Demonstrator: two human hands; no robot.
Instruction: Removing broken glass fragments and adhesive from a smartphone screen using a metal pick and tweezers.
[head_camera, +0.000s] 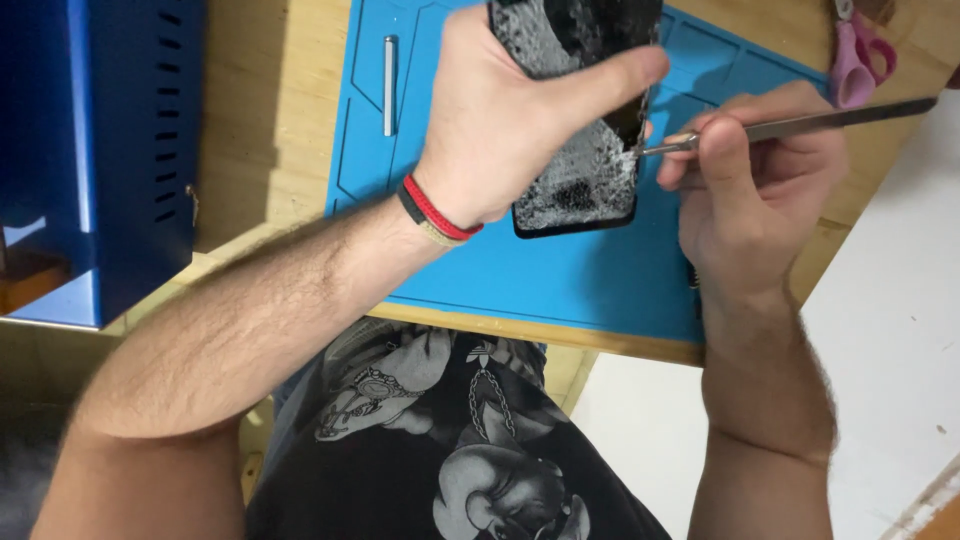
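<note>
The left hand (500, 120) clamps its fingers around the shattered phone (585, 150) above the blue mat (560, 270), while the right hand (750, 170) pinches metal tweezers (790, 125) at its edge; the phone looks light, stiff and brittle, best gripped by its sides.

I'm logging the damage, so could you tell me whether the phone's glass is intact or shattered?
Shattered: the phone held in the left hand is covered in whitish cracks, and the right hand sets metal tweezers against its edge.

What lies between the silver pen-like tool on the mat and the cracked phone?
In the head view, the left hand gripping the cracked phone lies between it and the silver pen-like tool, over the blue mat.
</note>
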